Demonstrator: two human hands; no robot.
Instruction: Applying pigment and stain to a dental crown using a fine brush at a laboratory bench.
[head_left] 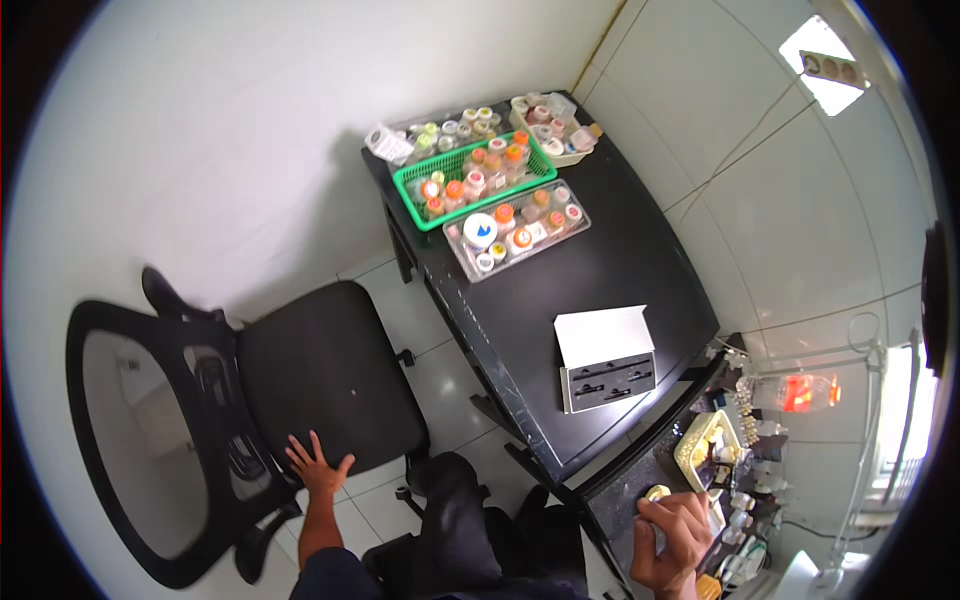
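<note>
Left hand [318, 474] splayed at seat edge of black chair [325, 375]; contact unclear. Right hand [675, 540] curled, cannot tell whether gripping anything, near cream basket [685, 457] on dark counter [622, 497]. Beyond, black table [635, 225] bears lid-raised white box [606, 343]; farther back, green basket [496, 203] of bottles [475, 182].
</note>
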